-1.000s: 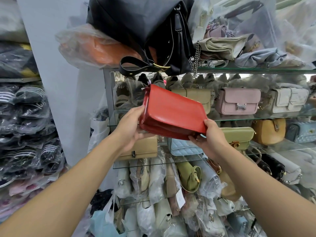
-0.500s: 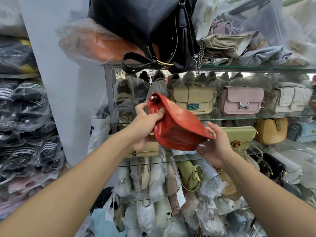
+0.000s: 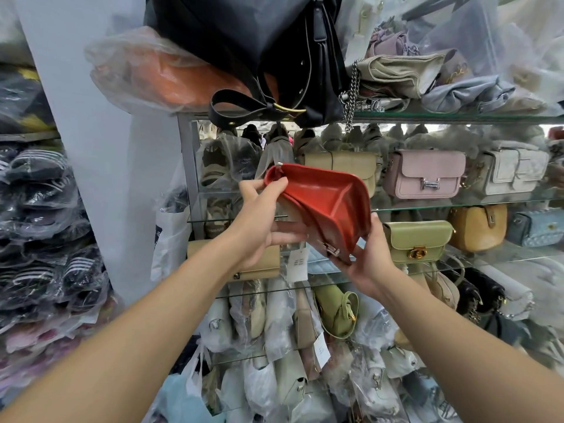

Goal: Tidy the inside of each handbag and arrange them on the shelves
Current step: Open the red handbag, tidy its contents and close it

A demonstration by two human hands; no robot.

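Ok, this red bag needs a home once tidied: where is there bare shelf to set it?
Best looks the bare glass strip in front of the mustard bag and quilted blue bag, right of the green bag. The row with the pink bag is full; the top shelf and the wrapped bags below are piled tight. The red bag hides the rest.

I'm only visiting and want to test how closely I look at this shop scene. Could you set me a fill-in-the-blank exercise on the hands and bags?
1. The left hand and right hand hold an open handbag coloured ____.
2. The clasp on the pink handbag is coloured ____.
3. The big bag above both hands is ____.

Missing words: red; silver; black.
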